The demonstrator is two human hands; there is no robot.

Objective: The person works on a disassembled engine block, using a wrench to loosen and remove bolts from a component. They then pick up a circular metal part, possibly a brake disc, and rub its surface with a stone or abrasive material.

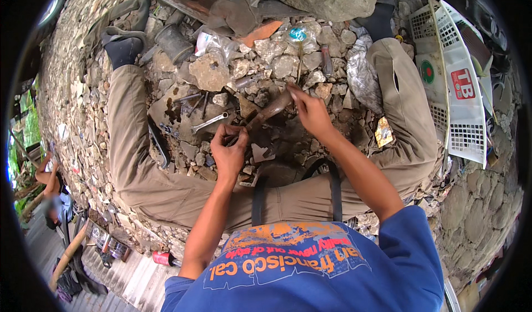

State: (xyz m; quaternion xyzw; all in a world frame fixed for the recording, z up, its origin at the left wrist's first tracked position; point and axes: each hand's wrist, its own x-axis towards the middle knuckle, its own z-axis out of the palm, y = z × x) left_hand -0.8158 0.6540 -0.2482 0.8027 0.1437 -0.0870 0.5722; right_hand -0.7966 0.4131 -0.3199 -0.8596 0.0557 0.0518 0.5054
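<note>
Left hand (229, 151), nearest the body, pinches the lower end of a rusty metal bar (266, 114) with fingers closed on it. Right hand (311, 114) grips the bar's upper end, fingers curled tight. The bar lies slanted above the stony ground (288, 62) between the seated person's spread legs. Just beyond the left hand a wrench (209, 122) rests on the stones. Farther off, at the right edge, stands a white plastic grille (457, 107).

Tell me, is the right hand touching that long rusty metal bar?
Touching. The head view shows the right hand gripping the upper end of the rusty bar.
</note>
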